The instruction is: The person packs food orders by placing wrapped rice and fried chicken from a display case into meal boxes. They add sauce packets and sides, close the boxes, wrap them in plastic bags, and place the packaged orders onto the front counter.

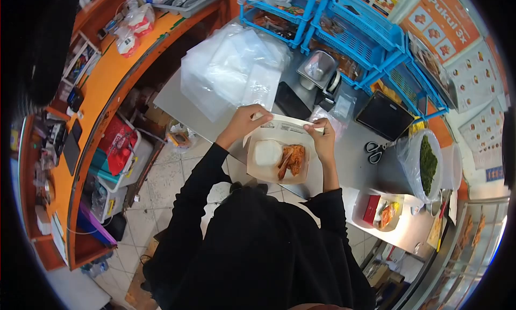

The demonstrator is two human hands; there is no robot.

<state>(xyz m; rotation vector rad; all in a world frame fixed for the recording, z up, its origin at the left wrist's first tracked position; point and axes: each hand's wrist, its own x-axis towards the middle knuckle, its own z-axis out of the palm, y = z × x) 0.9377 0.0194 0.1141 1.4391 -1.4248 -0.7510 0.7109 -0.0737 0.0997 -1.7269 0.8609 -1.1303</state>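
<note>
Left hand [243,124], right hand [324,141]: fingers pinch an open white cardboard box [264,173] along its far edge, presumably steadying it.

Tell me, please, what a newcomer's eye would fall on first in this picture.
Most likely the open paper box at the centre, held by the left hand and right hand, with reddish-brown pieces of food beside a white rounded mound. Next might come the bright blue plastic baskets at the upper right, and the heap of clear plastic bags to their left.
</note>
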